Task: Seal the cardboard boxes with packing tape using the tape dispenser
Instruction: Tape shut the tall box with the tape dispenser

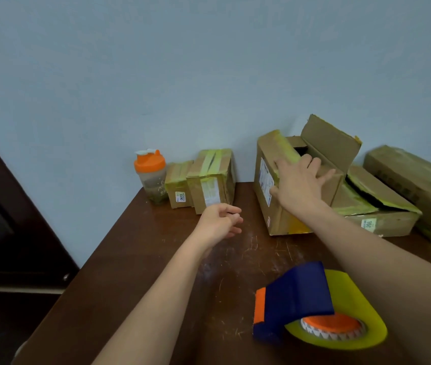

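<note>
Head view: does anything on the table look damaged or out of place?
Yes. The flat box at the right has a torn, buckled top flap gaping over a dark opening. The tall box under the right hand stands open, flaps up. A shaker bottle sits among the parcels.

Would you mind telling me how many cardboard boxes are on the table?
5: two small taped boxes beside the shaker bottle, the open box under the right hand, a flat box behind it, and a long box far right. Others may be hidden.

Two bare forearms (no sleeves), left hand (219,222), right hand (300,180).
</note>
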Available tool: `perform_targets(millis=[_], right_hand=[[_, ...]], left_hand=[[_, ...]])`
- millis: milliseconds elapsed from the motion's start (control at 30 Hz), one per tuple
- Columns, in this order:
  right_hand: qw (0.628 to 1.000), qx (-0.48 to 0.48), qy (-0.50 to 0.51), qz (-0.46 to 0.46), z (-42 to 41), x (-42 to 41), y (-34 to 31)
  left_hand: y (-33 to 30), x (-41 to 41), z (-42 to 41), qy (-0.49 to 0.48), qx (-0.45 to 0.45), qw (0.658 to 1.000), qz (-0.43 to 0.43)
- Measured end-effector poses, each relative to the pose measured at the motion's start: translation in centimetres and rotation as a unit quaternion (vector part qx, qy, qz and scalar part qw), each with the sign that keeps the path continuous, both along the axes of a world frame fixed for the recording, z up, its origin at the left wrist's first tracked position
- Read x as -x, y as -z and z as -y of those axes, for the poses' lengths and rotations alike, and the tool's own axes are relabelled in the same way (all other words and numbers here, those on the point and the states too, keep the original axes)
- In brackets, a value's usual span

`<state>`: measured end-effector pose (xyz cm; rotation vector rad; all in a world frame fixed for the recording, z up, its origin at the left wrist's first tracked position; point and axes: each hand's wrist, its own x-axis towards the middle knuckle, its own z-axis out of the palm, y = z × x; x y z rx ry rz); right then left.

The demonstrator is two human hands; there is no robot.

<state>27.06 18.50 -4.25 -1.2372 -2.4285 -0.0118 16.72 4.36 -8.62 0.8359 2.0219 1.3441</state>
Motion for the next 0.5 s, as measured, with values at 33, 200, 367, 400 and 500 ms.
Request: perform_targets(millis=[33,200,367,400,500], right_hand=[[1.000,-0.013,0.000,-0.004,0.4,-0.6,-0.4],[0.996,-0.071,-0.017,-0.057,3.6,-4.0,-4.1],[0.982,-0.112,-0.100,-0.114,8.0,-7.2,-8.2],[0.977,-0.119,-0.130,-0.117,8.8,-7.8,-8.8],[0.957,-0.143,-0.232,-0.100,11.2,-9.0,-9.9]], left_hand=[[-0.5,-0.5,0.4,0.005,-0.004,1.000,-0.010],[-3.2,-2.9,2.6,-0.003,-0.043,0.997,-0.057],[-5.8,-4.2,6.3,-0.104,-0.125,0.982,-0.094],[-6.3,-4.1,7.2,-0.132,-0.148,0.975,-0.100],[-7.4,-3.0,10.4,-0.220,-0.210,0.946,-0.114]])
